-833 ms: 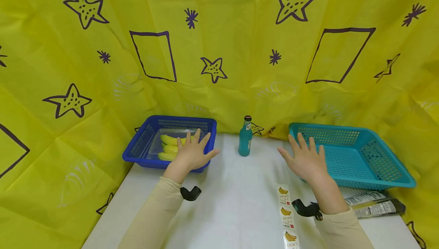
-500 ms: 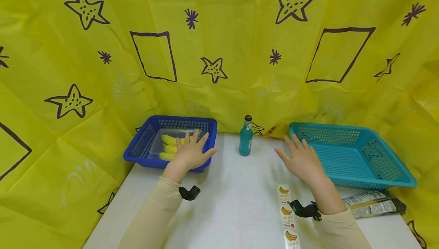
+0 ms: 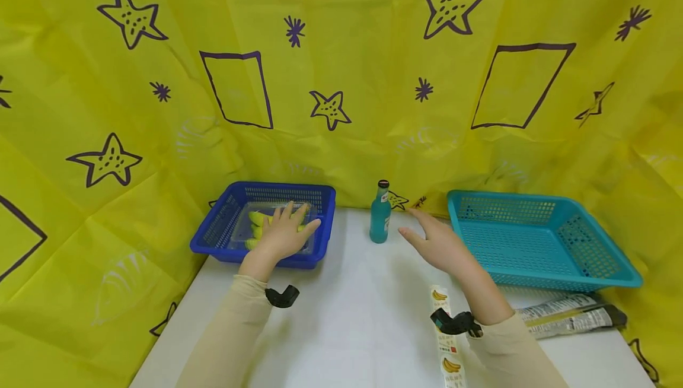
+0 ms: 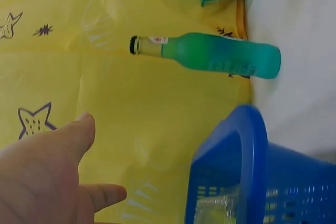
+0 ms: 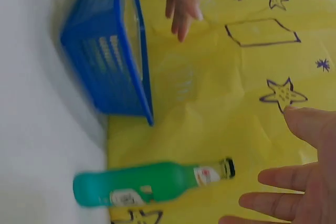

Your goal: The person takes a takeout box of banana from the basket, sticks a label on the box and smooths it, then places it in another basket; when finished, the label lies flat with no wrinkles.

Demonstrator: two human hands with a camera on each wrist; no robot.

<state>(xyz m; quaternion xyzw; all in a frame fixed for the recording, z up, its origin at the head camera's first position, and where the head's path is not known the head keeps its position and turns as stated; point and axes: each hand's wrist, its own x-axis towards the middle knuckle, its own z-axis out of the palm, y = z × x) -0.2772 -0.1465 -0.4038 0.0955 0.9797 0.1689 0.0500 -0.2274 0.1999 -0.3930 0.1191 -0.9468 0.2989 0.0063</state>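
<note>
My left hand (image 3: 281, 237) hovers over the blue basket (image 3: 217, 251), its fingers spread and holding nothing. In that basket lie bananas (image 3: 258, 218) in a clear plastic tray (image 3: 241, 231), partly hidden behind the hand. A teal glass bottle (image 3: 380, 217) with a black cap stands upright on the white table. To the right of the bottle is my right hand (image 3: 439, 244), apart from it, with fingers extended and nothing in them. Both the bottle (image 5: 152, 183) and the right hand (image 5: 294, 182) show in the right wrist view.
A turquoise basket (image 3: 539, 251) stands at the right with nothing in it. Silver-and-black packaging (image 3: 576, 315) lies in front of it. A strip of banana stickers (image 3: 451, 366) lies on the table (image 3: 363, 323). A yellow patterned curtain (image 3: 352, 156) hangs behind.
My right hand has moved left, away from the turquoise basket and closer to the bottle. My left hand has shifted slightly left over the blue basket.
</note>
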